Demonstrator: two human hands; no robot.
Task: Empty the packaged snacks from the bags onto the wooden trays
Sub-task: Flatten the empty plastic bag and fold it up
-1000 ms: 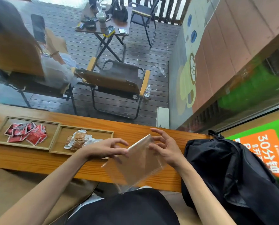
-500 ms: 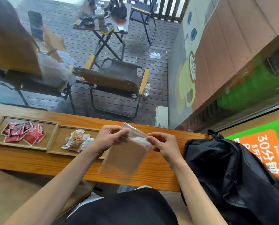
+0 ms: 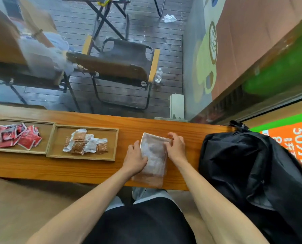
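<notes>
- A clear plastic bag (image 3: 153,159) lies flat on the wooden counter (image 3: 94,169), just right of the two trays; its near end reaches the counter's front edge.
- The left hand (image 3: 135,158) rests palm down on the left side of the bag, fingers spread and pressing it, not closed around it.
- The right hand (image 3: 175,147) is at the bag's far right corner; its fingers are bent onto the top edge, and it seems to pinch that edge, but the blur makes this not sure.
- The bag looks empty, or nearly so.
- The right tray (image 3: 111,143) holds a small heap of brown and white snack packets (image 3: 85,142).
- The left tray (image 3: 48,136), touching the right one side by side, holds red snack packets (image 3: 18,136).
- A black backpack (image 3: 248,166) sits at the right end of the counter, near the right forearm.
</notes>
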